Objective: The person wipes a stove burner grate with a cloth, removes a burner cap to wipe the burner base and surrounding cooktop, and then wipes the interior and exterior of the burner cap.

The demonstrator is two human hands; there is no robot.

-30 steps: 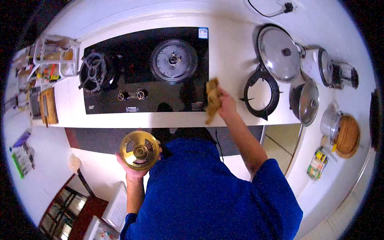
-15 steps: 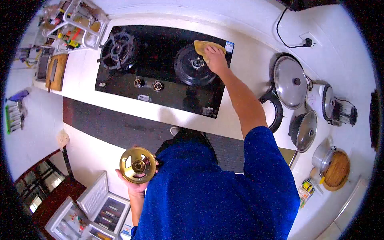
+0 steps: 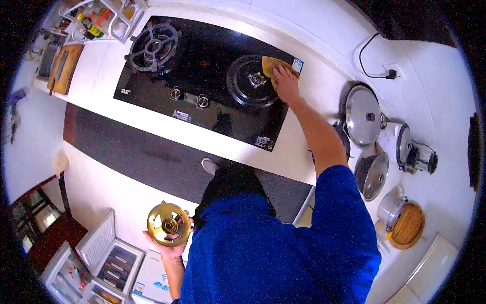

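My right hand (image 3: pixel 287 85) presses a yellowish-brown cloth (image 3: pixel 271 65) onto the black glass gas stove (image 3: pixel 202 114), at the upper right edge of its right burner (image 3: pixel 243 91). That burner has no pan support on it. Low on the left, away from the counter, my left hand (image 3: pixel 173 252) grips a round brass burner head (image 3: pixel 158 234) from beneath, with its slotted face and central hub showing. A grey pan support (image 3: pixel 153 45) sits on the left burner. Two knobs (image 3: pixel 176 93) are at the stove's front.
Right of my arm stand a lidded pan (image 3: pixel 362 114), a smaller lidded pot (image 3: pixel 374 177) and a white appliance (image 3: pixel 397 139). A knife lies on a cutting board (image 3: pixel 68 66) at the left, near a condiment rack (image 3: pixel 121 23). An open freezer (image 3: pixel 119 266) is behind me.
The view has shifted and turned a little. My right hand and the cloth have slid slightly along the burner's right edge. The burner head stays in my left hand.
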